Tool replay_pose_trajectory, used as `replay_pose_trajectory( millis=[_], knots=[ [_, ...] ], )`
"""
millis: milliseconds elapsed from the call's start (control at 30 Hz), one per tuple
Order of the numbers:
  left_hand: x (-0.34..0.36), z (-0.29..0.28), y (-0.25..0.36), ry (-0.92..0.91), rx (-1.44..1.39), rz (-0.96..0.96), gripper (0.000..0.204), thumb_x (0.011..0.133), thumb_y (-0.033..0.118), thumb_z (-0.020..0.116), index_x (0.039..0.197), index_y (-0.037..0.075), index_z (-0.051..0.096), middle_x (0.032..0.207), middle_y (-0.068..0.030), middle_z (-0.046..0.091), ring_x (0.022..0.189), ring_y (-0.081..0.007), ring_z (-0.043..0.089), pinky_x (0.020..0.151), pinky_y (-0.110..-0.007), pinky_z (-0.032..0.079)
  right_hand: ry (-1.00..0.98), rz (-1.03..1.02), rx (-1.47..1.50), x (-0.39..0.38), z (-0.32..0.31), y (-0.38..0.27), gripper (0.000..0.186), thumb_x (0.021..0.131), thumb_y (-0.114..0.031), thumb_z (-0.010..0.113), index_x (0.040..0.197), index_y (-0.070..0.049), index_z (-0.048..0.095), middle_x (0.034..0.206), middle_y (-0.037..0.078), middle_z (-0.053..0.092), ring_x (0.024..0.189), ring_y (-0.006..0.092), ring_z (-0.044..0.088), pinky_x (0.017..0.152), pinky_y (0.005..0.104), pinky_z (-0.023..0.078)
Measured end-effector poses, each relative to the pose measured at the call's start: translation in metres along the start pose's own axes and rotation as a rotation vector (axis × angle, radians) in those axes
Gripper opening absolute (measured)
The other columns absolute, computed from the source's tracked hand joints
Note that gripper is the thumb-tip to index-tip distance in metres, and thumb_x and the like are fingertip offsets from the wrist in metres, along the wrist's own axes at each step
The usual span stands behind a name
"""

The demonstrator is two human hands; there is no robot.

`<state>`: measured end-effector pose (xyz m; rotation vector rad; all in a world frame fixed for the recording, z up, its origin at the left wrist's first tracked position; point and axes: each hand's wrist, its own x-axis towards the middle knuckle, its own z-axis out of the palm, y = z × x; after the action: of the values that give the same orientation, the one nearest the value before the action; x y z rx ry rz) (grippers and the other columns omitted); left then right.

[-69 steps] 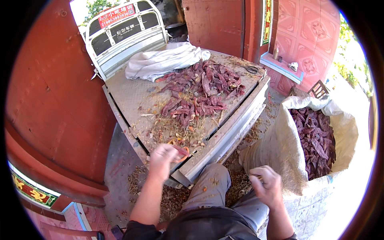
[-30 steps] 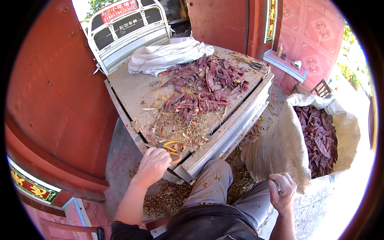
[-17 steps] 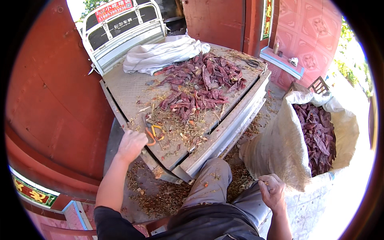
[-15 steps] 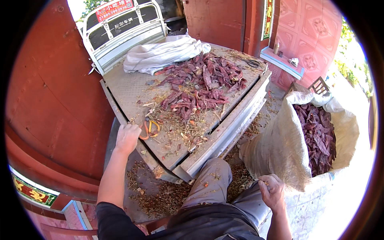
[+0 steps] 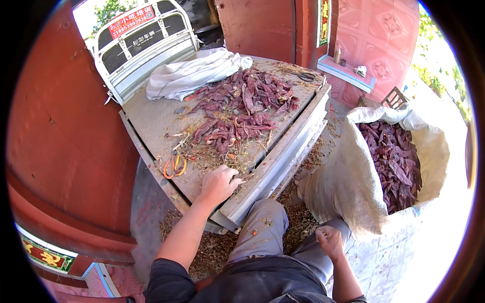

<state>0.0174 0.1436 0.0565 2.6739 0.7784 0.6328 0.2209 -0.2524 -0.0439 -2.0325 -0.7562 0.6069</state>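
On my feed I cannot tell what lies beneath the bare left hand (image 5: 220,183), or whether the curled, bare right hand (image 5: 329,241) holds anything. Blades of the orange-and-yellow-handled scissors (image 5: 174,162) get lost among dry plant scraps (image 5: 204,153). The dark cloth shirt (image 5: 247,280) runs off the lower edge.

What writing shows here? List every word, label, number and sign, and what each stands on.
I place each text without copying it.
Red banner on the white headboard: white characters, a long number; legible.
Dark window below it: pale characters; finer line too small.
Upright doorpost strip: large characters, cut off above.
Lower-left plaque: gold characters, cut off.
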Motion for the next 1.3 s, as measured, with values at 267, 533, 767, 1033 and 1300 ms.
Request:
replay_pose_trajectory(
  millis=[267, 533, 767, 1033, 1300],
  knots=[
    [-0.015, 0.01, -0.042, 0.055, -0.654, -0.338, 0.013, 0.093, 0.014, 0.075, 0.1, 0.003, 0.073, 0.09, -0.0055, 0.07, 0.08, -0.0156, 0.068, 0.071, -0.033, 0.053, 0.047, 0.06, 0.128, -0.009, 0.009, 0.035, 0.023, 0.097, -0.02, 0.067, 0.098, 0.001, 0.075, 0.078, 0.011, 0.072, 0.071, 0.0188, 0.07, 0.069, 0.034, 0.055],
    [-0.032, -0.021, -0.017, 0.026, -1.349, -0.567, 0.018, 0.101, 0.01, 0.069, 0.117, 0.003, 0.065, 0.099, -0.0076, 0.073, 0.075, -0.0149, 0.069, 0.066, -0.028, 0.056, 0.004, 0.007, 0.182, -0.005, 0.011, 0.041, 0.02, 0.096, -0.018, 0.067, 0.099, 0.0, 0.076, 0.079, 0.011, 0.072, 0.074, 0.0191, 0.071, 0.071, 0.0335, 0.055],
    [-0.039, -0.017, 0.009, -0.016, -1.589, -0.481, 0.013, 0.101, 0.005, 0.067, 0.114, 0.004, 0.064, 0.103, -0.0125, 0.073, 0.08, -0.0207, 0.075, 0.069, -0.032, 0.063, -0.024, -0.081, 0.239, -0.007, 0.013, 0.05, 0.019, 0.096, -0.015, 0.068, 0.103, 0.001, 0.076, 0.087, 0.013, 0.074, 0.075, 0.0201, 0.072, 0.072, 0.034, 0.056],
    [0.007, -0.005, 0.085, -0.033, -1.71, -0.276, 0.012, 0.101, 0.003, 0.066, 0.112, 0.004, 0.064, 0.107, -0.0159, 0.074, 0.081, -0.0229, 0.076, 0.071, -0.033, 0.065, -0.046, -0.124, 0.205, -0.01, 0.0, 0.053, 0.02, 0.098, -0.014, 0.068, 0.107, 0.002, 0.075, 0.094, 0.016, 0.073, 0.081, 0.0237, 0.073, 0.078, 0.0359, 0.057],
    [0.111, -0.046, 0.232, -0.125, -1.098, 0.125, 0.047, 0.099, 0.007, 0.068, 0.144, -0.002, 0.058, 0.134, -0.0156, 0.069, 0.114, -0.0228, 0.071, 0.095, -0.036, 0.056, 0.009, -0.057, 0.281, -0.004, 0.002, 0.06, 0.02, 0.098, -0.014, 0.067, 0.107, 0.002, 0.074, 0.091, 0.015, 0.072, 0.082, 0.0236, 0.073, 0.078, 0.0363, 0.057]
  ],
)
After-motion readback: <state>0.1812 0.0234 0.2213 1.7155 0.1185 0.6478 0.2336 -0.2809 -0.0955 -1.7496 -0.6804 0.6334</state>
